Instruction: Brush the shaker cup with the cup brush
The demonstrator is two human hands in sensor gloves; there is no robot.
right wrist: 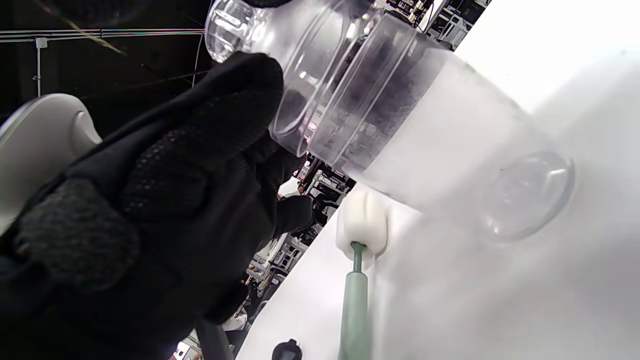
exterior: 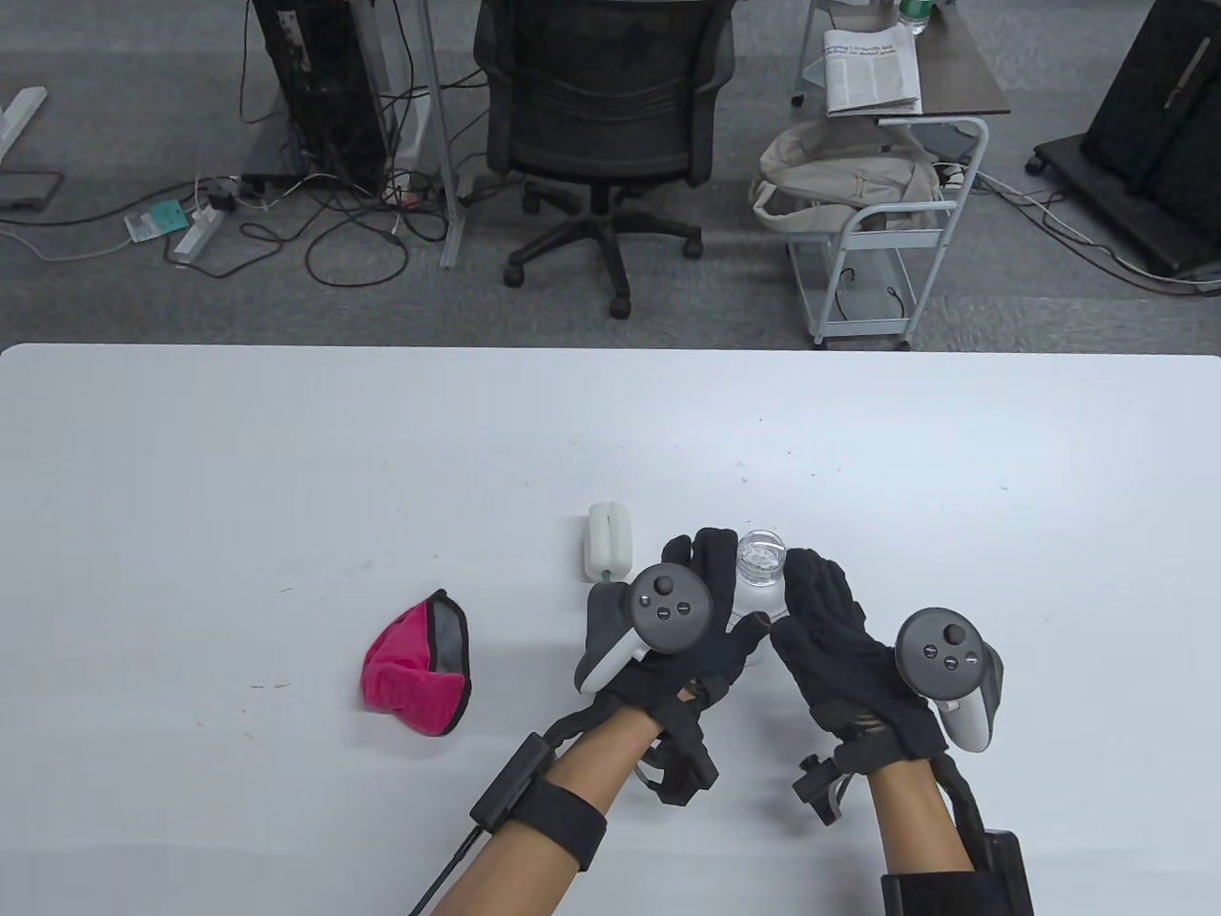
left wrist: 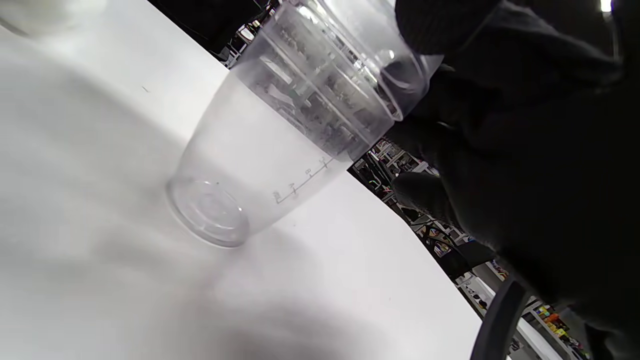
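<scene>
The clear shaker cup (exterior: 760, 572) stands upright near the table's front middle, with a clear lid on top. It also shows in the left wrist view (left wrist: 260, 150) and the right wrist view (right wrist: 425, 140). My left hand (exterior: 715, 592) grips its upper part, fingers on the left side and thumb in front. My right hand (exterior: 811, 601) is open, its fingers curved close along the cup's right side; contact is unclear. The cup brush lies just left of the cup: its white sponge head (exterior: 610, 542) (right wrist: 362, 227) shows, and its green handle (right wrist: 355, 305) runs under my left hand.
A pink and grey pouch (exterior: 418, 666) lies on the white table (exterior: 286, 458) to the left of my left hand. An office chair (exterior: 601, 124) and a cart (exterior: 878, 219) stand beyond the far edge.
</scene>
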